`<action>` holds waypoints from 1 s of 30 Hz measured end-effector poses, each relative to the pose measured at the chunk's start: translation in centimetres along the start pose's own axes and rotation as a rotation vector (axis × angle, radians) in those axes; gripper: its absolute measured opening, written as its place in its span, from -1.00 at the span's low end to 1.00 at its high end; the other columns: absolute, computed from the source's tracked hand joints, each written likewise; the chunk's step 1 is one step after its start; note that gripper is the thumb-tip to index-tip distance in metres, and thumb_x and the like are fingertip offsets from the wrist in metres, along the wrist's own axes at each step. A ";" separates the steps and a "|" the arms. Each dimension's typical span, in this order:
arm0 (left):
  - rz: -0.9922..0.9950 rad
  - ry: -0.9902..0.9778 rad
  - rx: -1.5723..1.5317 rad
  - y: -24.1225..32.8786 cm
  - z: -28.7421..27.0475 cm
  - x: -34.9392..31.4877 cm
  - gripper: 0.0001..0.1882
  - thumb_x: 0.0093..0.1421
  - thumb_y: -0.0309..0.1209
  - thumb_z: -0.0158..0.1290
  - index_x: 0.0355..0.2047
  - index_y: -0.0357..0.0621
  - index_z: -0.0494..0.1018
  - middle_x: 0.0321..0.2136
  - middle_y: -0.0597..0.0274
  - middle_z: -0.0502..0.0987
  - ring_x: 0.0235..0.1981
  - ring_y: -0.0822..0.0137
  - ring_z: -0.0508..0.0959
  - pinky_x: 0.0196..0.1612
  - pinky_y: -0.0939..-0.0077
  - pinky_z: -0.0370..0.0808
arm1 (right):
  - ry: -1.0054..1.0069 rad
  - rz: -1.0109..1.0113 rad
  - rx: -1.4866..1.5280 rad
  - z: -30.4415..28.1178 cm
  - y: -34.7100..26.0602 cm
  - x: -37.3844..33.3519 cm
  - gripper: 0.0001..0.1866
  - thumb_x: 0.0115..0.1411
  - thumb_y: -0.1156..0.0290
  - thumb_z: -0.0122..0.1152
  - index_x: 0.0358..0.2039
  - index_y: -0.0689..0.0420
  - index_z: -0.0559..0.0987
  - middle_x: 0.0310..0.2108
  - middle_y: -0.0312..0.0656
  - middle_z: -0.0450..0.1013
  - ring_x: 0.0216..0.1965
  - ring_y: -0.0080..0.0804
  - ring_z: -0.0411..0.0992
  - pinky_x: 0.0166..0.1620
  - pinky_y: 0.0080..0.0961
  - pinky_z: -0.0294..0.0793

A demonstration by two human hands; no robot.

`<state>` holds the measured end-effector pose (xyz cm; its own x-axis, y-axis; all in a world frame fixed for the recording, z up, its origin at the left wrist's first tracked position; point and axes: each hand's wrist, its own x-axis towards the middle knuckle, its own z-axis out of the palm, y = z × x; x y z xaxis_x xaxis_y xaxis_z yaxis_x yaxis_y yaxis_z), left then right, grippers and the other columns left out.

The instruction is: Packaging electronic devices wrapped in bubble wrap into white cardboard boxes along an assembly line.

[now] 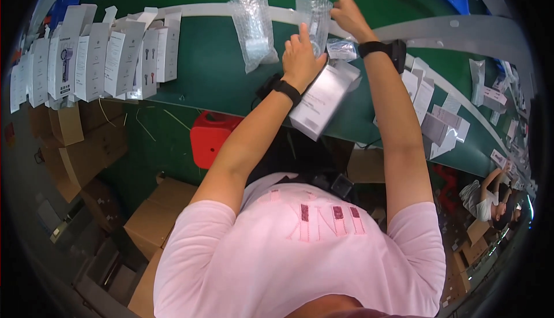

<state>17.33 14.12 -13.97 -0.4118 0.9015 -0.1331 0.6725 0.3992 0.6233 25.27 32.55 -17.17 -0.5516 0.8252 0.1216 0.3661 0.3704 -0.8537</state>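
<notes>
My left hand (300,63) is over the upper left end of a white carton (323,100), its index finger stretched toward a clear bubble-wrap bag (314,7). The fingers are apart from the thumb, and I see nothing gripped. My right hand (350,15) is at the right side of that bag, index finger extended and the other fingers partly bent; contact with the bag is unclear. Inside the bag is an object I cannot make out. Another bubble-wrap bag (252,32) lies to the left, with something pale inside. Below my right hand sits a small plastic-wrapped item (341,49).
White printed boxes (91,64) stand in a row at the left of the green table (205,75). More white boxes (441,124) are at the right. A red stool (213,139) and cardboard boxes (158,211) are below. Another person (489,199) is at the far right.
</notes>
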 end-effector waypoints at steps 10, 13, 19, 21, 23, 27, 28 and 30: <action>0.111 0.257 -0.131 -2.3 -0.4 -1.8 -0.20 -0.04 -0.42 0.20 0.23 -0.19 0.16 -0.09 -0.05 0.40 -0.08 -0.06 0.42 -0.05 0.17 0.43 | 0.114 0.278 -0.285 1.8 -2.9 -6.4 -0.71 -0.03 0.40 0.26 -0.28 0.25 0.56 -0.29 -0.02 0.55 -0.21 -0.15 0.51 -0.12 -0.37 0.44; 0.117 0.280 -0.531 -1.8 -5.0 -3.5 -0.33 -0.02 -0.51 0.16 0.16 -0.23 0.27 -0.06 -0.01 0.45 -0.07 0.09 0.49 0.00 0.36 0.43 | 0.251 0.072 -0.404 0.3 -10.8 -8.3 -0.75 -0.02 0.40 0.30 -0.32 0.22 0.54 -0.21 -0.05 0.52 -0.10 -0.07 0.42 -0.04 -0.31 0.38; -0.216 -0.179 -1.684 -0.7 -12.7 -9.6 -0.36 0.01 -0.57 0.11 0.16 -0.26 0.25 0.02 0.07 0.45 -0.02 0.24 0.51 0.05 0.40 0.44 | 0.147 -0.477 -0.503 -5.6 -25.8 -13.2 -0.74 -0.09 0.54 0.31 -0.31 0.15 0.56 -0.24 -0.17 0.47 -0.12 -0.08 0.35 0.02 -0.11 0.31; -0.289 -0.387 -1.880 1.2 -14.2 -11.5 -0.24 -0.03 -0.47 0.12 0.23 -0.23 0.17 0.04 0.05 0.43 0.04 0.20 0.48 0.11 0.36 0.41 | 0.104 -0.529 -0.549 -7.4 -28.2 -14.7 -0.70 -0.11 0.56 0.31 -0.27 0.14 0.59 -0.24 -0.18 0.47 -0.13 -0.10 0.35 0.02 -0.08 0.31; -0.323 -0.470 -1.905 1.9 -14.2 -12.9 -0.19 -0.06 -0.40 0.13 0.25 -0.22 0.13 0.06 0.04 0.41 0.06 0.19 0.47 0.12 0.33 0.40 | 0.101 -0.599 -0.504 -8.6 -29.9 -15.6 -0.63 -0.14 0.59 0.30 -0.23 0.11 0.61 -0.23 -0.18 0.46 -0.14 -0.12 0.34 0.01 -0.08 0.31; -0.371 -0.645 -2.034 4.6 -14.5 -14.1 -0.07 -0.11 -0.28 0.16 0.28 -0.22 0.06 0.10 0.03 0.37 0.07 0.17 0.45 0.14 0.27 0.39 | 0.101 -0.626 -0.487 -10.3 -31.0 -17.2 -0.60 -0.08 0.51 0.35 -0.14 0.11 0.59 -0.09 -0.09 0.44 -0.13 -0.12 0.35 0.03 -0.15 0.33; -0.368 -0.678 -2.093 4.8 -14.2 -14.3 -0.11 -0.10 -0.33 0.16 0.28 -0.22 0.09 0.10 0.03 0.37 0.07 0.17 0.45 0.14 0.27 0.38 | 0.196 -0.581 -0.472 -10.4 -30.6 -17.6 -0.47 -0.06 0.38 0.40 -0.02 0.13 0.51 0.02 -0.03 0.36 -0.07 -0.08 0.35 0.05 -0.18 0.33; -0.286 -0.667 -1.962 5.0 -13.2 -14.4 -0.16 -0.07 -0.36 0.17 0.25 -0.22 0.14 0.11 0.04 0.36 0.08 0.18 0.44 0.15 0.29 0.37 | 0.391 -0.446 -0.167 -10.2 -28.6 -17.4 0.03 -0.12 0.00 0.50 0.25 0.22 0.19 0.25 0.09 0.09 0.13 -0.04 0.28 0.11 -0.30 0.35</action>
<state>18.54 0.91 1.27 0.1719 0.9487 -0.2652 -0.9258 0.2476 0.2857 32.06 11.96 10.29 -0.3741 0.6591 0.6524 0.2930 0.7515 -0.5911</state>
